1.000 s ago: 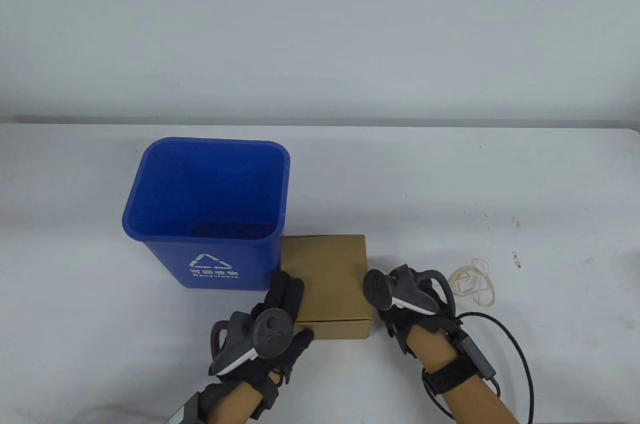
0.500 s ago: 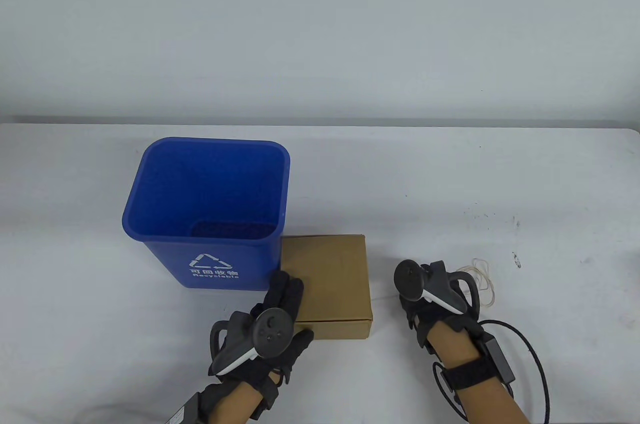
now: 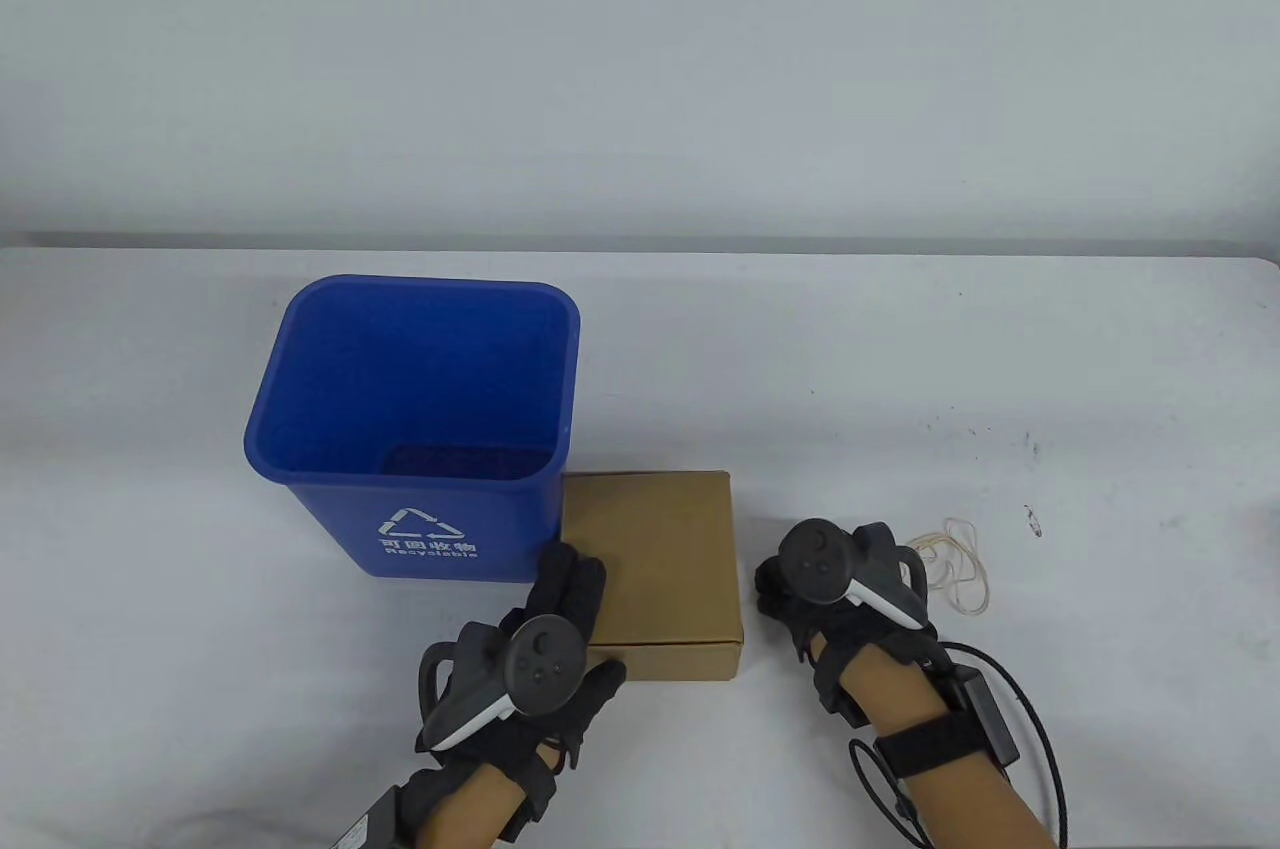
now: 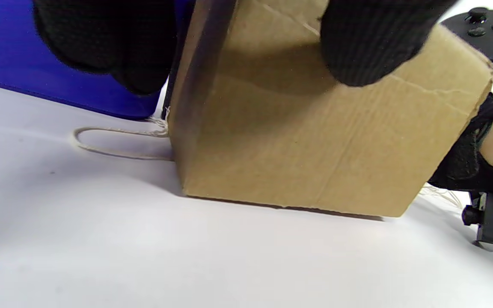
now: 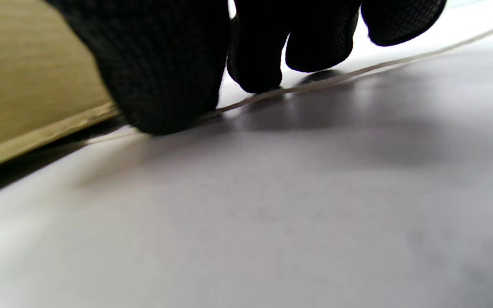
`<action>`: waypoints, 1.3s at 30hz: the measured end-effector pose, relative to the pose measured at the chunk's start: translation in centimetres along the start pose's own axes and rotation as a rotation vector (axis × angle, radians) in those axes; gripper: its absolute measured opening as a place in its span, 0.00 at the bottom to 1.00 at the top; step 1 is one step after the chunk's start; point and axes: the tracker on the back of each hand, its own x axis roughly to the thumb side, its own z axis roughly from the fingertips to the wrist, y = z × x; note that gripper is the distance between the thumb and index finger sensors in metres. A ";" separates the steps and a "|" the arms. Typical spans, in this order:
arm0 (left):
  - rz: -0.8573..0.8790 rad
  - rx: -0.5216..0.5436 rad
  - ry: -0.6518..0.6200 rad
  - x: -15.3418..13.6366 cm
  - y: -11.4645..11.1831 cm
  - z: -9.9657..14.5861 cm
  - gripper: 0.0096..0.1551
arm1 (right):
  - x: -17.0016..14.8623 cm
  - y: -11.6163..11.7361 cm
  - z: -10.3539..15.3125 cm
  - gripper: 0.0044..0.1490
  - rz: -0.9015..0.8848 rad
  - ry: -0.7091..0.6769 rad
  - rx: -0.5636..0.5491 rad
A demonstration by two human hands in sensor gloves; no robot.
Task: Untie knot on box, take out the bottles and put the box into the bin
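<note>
The brown cardboard box (image 3: 660,559) lies closed on the table, touching the blue bin (image 3: 410,419) on its left. My left hand (image 3: 575,609) holds the box's front-left corner, fingers (image 4: 109,47) along its left edge and thumb (image 4: 366,42) on the front face (image 4: 315,141). My right hand (image 3: 785,589) is just right of the box, with the thumb (image 5: 156,72) and fingertips down on the thin string (image 5: 357,70) lying on the table. The string's loose coils (image 3: 955,564) lie to the right, and a loop (image 4: 114,141) sticks out by the box's left side. No bottles show.
The bin stands upright, open, with nothing in it, printed with a recycling mark (image 3: 425,529). A black cable (image 3: 1040,739) loops from my right wrist. The white table (image 3: 900,369) runs wide behind and to the right.
My right hand moved right from the box's edge, then came back left toward the box and lowered its fingertips onto the string. Left hand, box and bin stayed still.
</note>
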 end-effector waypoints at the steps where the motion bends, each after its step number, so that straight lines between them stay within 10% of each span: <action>1: -0.002 0.001 0.001 0.0 0.0 0.0 0.57 | 0.5 0.2 0.2 0.21 0.071 -0.007 0.007; 22: -0.011 0.007 -0.001 0.2 0.0 0.1 0.57 | -4.3 0.2 0.3 0.22 0.184 0.337 0.104; 33: -0.008 0.000 0.001 0.2 0.0 0.0 0.57 | -7.6 -7.2 4.3 0.24 -0.141 0.367 -0.339; 39: -0.001 -0.005 0.005 0.4 0.0 0.1 0.58 | -9.0 -7.0 4.6 0.26 -0.306 0.209 -0.209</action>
